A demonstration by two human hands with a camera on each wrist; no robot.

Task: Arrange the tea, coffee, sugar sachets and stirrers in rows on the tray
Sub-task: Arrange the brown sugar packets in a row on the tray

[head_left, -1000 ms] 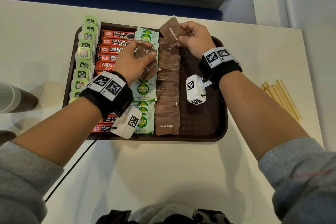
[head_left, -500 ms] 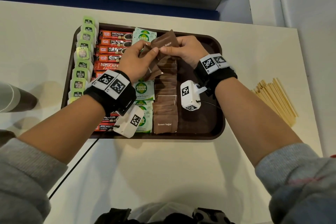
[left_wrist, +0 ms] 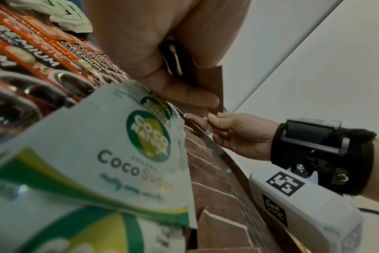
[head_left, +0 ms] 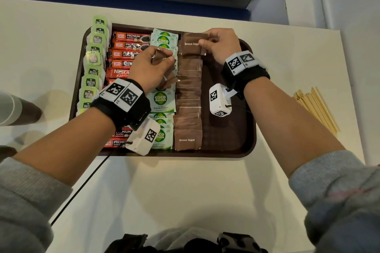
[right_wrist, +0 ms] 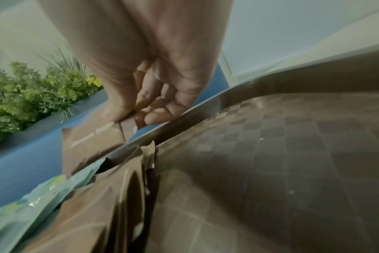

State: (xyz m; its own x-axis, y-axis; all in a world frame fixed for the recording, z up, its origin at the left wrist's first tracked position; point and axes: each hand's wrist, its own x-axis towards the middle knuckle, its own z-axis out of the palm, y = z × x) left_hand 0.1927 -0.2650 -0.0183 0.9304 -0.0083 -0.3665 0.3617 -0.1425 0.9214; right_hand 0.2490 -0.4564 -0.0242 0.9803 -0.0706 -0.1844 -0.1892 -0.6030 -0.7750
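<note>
Brown plastic forms the tray [head_left: 249,146] on the cream tabletop [head_left: 185,191], and most of the job looks done. Four rows run from its near edge to its far edge: green tea bags [head_left: 90,82] on the left rim, red coffee sticks [head_left: 127,53] beside them, Coco Sugar sachets [head_left: 161,100] next, then overlapping Brown Sugar sachets [head_left: 188,109]. The tray's right strip is bare, and the wooden stirrers [head_left: 316,109] lie on the tabletop, well apart from the tray, so I judge that they remain to be placed.

Nearer, the left hand [head_left: 150,68] hovers over the Coco Sugar row, its curled fingers gripping a small spare stack of brown sachets [head_left: 166,79]. Farther off, at the far end of the brown row, the right hand [head_left: 221,44] pinches the right edge of one Brown Sugar sachet [head_left: 191,44] between thumb and fingers, holding it roughly level just above the row's last sachets. It seems about to be laid there.
</note>
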